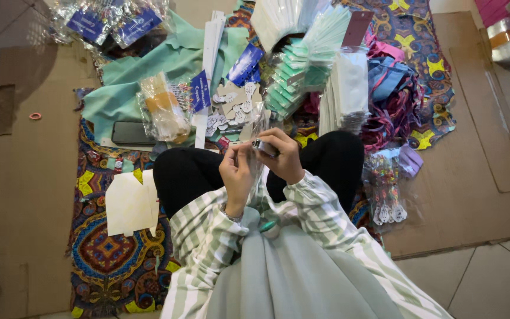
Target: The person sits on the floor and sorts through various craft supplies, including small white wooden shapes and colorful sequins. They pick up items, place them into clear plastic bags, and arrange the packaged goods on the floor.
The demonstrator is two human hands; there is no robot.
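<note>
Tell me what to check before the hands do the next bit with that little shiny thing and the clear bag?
1. Right hand grips the small silvery tool: ok.
2. Left hand holds the clear plastic bag: ok.
3. Both hands close together over the lap: ok.
4. Whether the tool is lined up on the bag's edge: cannot tell, too small.
5. Filled packets lie within view ahead of the knees: ok.
6. What is inside the bag: cannot tell.
</note>
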